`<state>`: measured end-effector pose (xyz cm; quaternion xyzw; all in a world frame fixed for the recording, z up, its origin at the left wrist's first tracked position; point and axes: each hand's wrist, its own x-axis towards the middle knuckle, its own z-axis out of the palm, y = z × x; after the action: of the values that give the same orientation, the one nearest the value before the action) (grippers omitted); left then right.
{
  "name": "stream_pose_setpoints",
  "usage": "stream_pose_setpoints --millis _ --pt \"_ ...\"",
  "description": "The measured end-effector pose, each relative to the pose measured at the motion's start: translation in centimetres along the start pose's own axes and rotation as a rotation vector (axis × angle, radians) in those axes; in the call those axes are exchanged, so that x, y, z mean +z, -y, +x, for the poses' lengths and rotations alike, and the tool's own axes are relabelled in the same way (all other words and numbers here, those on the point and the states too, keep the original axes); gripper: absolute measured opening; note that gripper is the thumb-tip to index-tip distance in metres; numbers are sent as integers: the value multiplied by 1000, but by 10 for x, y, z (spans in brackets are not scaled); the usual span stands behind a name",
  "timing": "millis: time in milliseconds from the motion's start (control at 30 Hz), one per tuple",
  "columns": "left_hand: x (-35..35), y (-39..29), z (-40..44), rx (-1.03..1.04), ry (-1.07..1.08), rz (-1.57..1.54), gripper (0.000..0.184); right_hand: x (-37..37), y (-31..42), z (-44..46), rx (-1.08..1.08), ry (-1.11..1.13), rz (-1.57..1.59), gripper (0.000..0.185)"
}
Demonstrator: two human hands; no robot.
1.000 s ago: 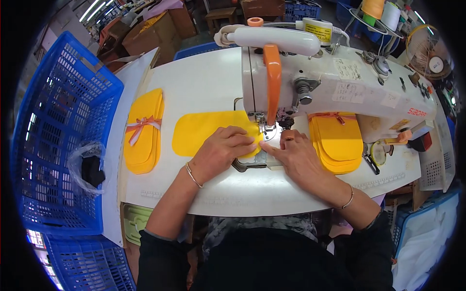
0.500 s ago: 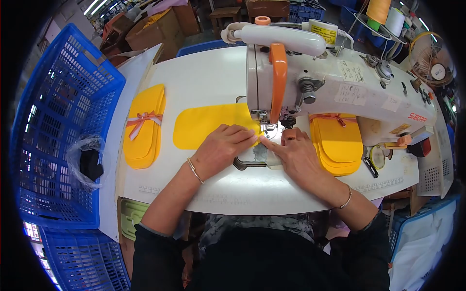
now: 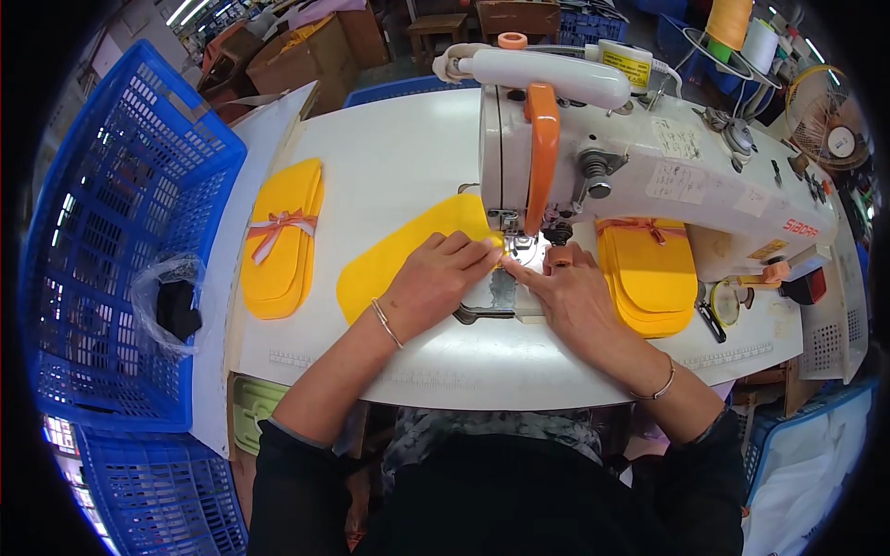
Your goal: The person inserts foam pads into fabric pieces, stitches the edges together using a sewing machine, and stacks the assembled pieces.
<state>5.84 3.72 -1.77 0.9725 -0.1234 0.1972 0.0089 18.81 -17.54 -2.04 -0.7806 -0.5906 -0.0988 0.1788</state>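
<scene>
A yellow fabric piece with rounded corners [image 3: 399, 259] lies slanted on the sewing machine's bed, its right end by the presser foot [image 3: 519, 236]. My left hand [image 3: 440, 283] rests over that piece, fingers closed on its edge just left of the needle area. From the other side, my right hand [image 3: 579, 296] reaches to the same edge with its index finger, the other fingers curled; its thumb is mostly hidden. The white sewing machine [image 3: 640, 139] with an orange guard [image 3: 542, 157] stands above both hands.
Tied yellow stacks lie at left [image 3: 283, 264] and right [image 3: 654, 287], the latter close to my right hand. Small black snips [image 3: 711, 320] lie beside it. A blue crate [image 3: 111, 241] with a plastic bag [image 3: 167, 306] stands left. Thread cones [image 3: 728, 23] stand behind the machine.
The yellow fabric piece has turned, its left end swinging down toward me. My left hand has shifted slightly up and right with it; my right hand stays near the needle. The whole view has moved slightly.
</scene>
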Motion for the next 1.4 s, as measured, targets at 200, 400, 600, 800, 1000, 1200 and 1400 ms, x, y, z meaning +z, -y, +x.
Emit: stream_pose_setpoints --millis 200,400,600,800,1000,1200,1400 --pt "-2 -2 1 -2 6 0 50 0 0 -1 -3 -3 -2 54" --pt "-2 -2 1 -4 12 17 44 -1 2 -2 10 31 5 54" --pt "-5 -7 3 -24 -20 -34 35 -1 1 -6 -6 22 14 54" --pt "-1 -11 3 -37 -29 -34 36 -2 4 -6 -30 37 67 51" --pt "0 -12 6 -74 -13 -5 38 -1 0 -4 -42 -14 46 47" --pt "-1 -10 -2 -91 1 -47 38 -30 23 -26 -152 115 501 22" --pt "-63 -61 -40 -131 127 -496 32 -16 43 -39 -231 63 599 12"
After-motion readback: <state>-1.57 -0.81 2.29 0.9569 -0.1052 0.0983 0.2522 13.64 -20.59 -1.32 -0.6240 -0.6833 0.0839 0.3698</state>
